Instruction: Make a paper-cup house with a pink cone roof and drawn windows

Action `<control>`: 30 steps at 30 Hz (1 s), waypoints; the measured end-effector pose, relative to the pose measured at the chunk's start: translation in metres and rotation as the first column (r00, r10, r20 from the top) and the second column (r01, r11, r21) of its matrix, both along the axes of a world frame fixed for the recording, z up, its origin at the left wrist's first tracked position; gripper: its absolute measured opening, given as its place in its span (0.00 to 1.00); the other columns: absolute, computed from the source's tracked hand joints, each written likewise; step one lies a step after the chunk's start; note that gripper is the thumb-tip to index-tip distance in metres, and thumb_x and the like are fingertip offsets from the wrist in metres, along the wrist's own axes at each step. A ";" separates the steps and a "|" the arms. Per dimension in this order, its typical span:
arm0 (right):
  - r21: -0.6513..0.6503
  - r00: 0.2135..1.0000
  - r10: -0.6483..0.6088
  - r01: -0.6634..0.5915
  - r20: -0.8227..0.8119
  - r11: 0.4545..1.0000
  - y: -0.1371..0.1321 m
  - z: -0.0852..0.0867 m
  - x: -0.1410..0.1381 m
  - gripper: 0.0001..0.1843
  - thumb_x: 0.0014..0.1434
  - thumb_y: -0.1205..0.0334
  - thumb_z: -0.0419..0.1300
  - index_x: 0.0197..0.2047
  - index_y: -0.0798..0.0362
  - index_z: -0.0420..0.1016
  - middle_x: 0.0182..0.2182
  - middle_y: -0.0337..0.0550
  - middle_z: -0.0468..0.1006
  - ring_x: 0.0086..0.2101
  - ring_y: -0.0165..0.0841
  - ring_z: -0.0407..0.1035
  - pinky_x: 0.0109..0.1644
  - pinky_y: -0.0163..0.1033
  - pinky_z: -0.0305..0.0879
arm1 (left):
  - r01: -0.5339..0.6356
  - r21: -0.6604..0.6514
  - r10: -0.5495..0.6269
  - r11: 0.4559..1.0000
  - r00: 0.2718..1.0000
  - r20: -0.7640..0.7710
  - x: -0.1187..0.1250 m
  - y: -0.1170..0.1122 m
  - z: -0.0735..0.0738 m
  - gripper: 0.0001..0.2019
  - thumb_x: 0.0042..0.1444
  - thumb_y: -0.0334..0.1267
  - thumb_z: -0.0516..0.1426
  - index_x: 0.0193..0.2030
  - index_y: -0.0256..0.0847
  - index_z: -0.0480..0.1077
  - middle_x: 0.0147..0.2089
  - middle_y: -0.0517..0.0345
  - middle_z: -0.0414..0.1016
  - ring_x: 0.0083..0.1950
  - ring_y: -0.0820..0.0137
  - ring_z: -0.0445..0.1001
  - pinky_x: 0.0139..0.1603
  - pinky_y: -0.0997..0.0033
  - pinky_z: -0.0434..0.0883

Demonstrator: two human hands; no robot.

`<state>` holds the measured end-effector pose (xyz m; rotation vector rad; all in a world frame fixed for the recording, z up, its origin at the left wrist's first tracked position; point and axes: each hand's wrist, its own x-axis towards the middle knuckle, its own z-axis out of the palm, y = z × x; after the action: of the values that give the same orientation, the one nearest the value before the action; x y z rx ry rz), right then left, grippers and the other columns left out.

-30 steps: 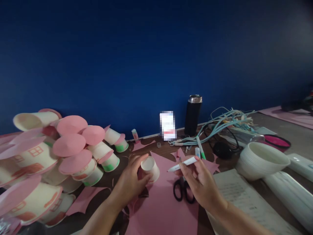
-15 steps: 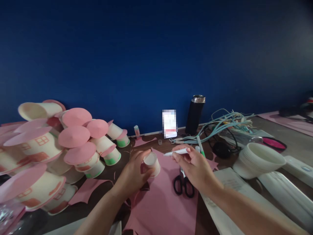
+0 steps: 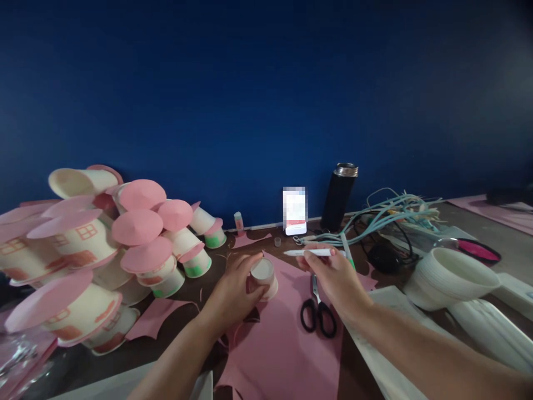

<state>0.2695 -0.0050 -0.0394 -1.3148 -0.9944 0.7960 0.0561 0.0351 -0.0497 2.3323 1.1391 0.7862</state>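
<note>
My left hand point(image 3: 239, 289) wraps round a small white paper cup point(image 3: 264, 271), which stands upside down over the pink paper sheet point(image 3: 291, 350). Between the fingers of my right hand point(image 3: 328, 272) is a white marker point(image 3: 310, 253), held nearly level with its tip toward the left. The tip is apart from the cup. Below my right hand, black-handled scissors point(image 3: 318, 316) lie on the pink sheet. A little beyond the cup sits a small cap point(image 3: 277, 241) on the table.
Paper-cup houses with pink cone roofs point(image 3: 137, 226) crowd the left. A glue stick point(image 3: 239, 223), a lit phone point(image 3: 295, 214) and a black bottle point(image 3: 339, 197) stand by the blue wall. Cables point(image 3: 387, 216) and stacked white bowls point(image 3: 447, 278) are at the right.
The view has shifted slightly left, so everything sits further right. My right hand has turned the marker more level. My left hand still holds the cup.
</note>
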 end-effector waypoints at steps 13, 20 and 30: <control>0.020 0.998 -0.032 0.033 -0.054 0.999 0.004 0.004 0.005 0.13 0.56 0.52 0.64 0.37 0.54 0.73 0.29 0.42 0.79 0.32 0.35 0.79 0.40 0.42 0.77 | -0.008 0.018 0.008 1.000 1.000 -0.012 0.000 -0.002 0.001 0.26 0.54 0.34 0.57 0.61 0.43 0.62 0.60 0.49 0.67 0.63 0.57 0.64 0.62 0.54 0.63; 0.073 0.998 -0.021 0.017 0.052 0.997 -0.002 0.021 0.003 0.17 0.56 0.48 0.64 0.40 0.54 0.72 0.27 0.43 0.78 0.29 0.36 0.77 0.29 0.38 0.76 | 0.007 -0.005 -0.007 1.000 1.000 0.012 -0.002 -0.002 0.001 0.27 0.53 0.34 0.58 0.62 0.42 0.62 0.61 0.48 0.66 0.64 0.56 0.62 0.63 0.53 0.62; 0.265 0.932 -0.163 0.076 0.325 0.961 0.001 -0.011 -0.004 0.14 0.65 0.50 0.55 0.40 0.52 0.71 0.34 0.46 0.79 0.34 0.39 0.75 0.39 0.43 0.72 | -0.014 -0.007 0.014 1.000 1.000 -0.017 -0.002 0.000 -0.003 0.27 0.56 0.38 0.59 0.63 0.45 0.60 0.63 0.49 0.64 0.65 0.58 0.61 0.63 0.56 0.62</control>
<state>0.2658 -0.0043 -0.0508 -1.3048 -1.2332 0.3359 0.0545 0.0353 -0.0532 2.3318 1.1648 0.7674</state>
